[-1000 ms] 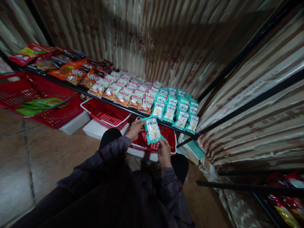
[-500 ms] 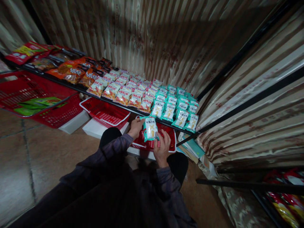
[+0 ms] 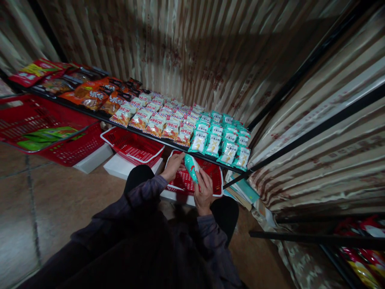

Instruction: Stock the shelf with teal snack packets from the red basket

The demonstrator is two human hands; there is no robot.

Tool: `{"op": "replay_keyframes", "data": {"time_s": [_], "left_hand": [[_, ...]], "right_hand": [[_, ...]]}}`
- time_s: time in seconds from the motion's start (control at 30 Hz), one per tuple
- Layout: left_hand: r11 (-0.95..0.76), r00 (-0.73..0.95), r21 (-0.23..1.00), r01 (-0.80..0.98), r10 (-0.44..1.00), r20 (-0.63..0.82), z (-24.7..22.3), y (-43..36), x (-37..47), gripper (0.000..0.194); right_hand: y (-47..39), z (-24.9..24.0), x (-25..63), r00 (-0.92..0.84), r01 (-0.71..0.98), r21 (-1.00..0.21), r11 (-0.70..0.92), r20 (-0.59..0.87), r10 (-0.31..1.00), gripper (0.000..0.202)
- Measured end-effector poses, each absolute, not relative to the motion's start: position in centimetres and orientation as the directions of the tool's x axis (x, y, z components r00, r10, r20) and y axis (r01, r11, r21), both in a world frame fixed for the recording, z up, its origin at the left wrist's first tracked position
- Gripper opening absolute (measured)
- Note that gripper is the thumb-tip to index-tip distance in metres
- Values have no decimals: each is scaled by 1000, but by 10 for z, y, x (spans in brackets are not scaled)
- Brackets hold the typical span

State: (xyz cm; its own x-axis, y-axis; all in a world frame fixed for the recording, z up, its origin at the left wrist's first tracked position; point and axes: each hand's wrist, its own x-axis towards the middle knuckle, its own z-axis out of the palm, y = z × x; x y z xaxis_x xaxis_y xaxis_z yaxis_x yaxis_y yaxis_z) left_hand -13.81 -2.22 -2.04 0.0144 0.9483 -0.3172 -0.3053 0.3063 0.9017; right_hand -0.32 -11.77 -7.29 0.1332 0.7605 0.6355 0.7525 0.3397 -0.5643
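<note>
A small teal-and-white snack bag (image 3: 190, 167) is held up between my hands, turned so that its side faces me. My right hand (image 3: 204, 192) grips its lower end. At the upper left edge, the fingers of my left hand (image 3: 173, 167) are closed against the packet. Underneath is a red plastic basket (image 3: 213, 176) with a white rim. Just behind, matching teal bags (image 3: 214, 142) stand in rows at the right end of the black shelf (image 3: 144, 134).
White-and-red snack bags (image 3: 156, 123) and orange bags (image 3: 94, 98) line the shelf further left. Below it sit another red basket (image 3: 135, 148) and a larger one (image 3: 64, 154) holding green packets. A black bar (image 3: 300, 134) slants along the right, before striped curtains (image 3: 186, 52).
The snack bag has been turned from its printed front to its side. Both hands stay near the same place around it.
</note>
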Motion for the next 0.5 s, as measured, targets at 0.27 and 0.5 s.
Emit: {"op": "replay_keyframes", "data": {"time_s": [0.27, 0.5], "left_hand": [[293, 79, 919, -263, 956, -283, -27, -26, -135, 17], [201, -61, 936, -289, 972, -228, -40, -19, -136, 24]], "right_hand": [[-109, -74, -2, 666, 79, -994, 79, 111, 738, 41], [-105, -68, -4, 712, -351, -924, 152, -158, 684, 36]]}}
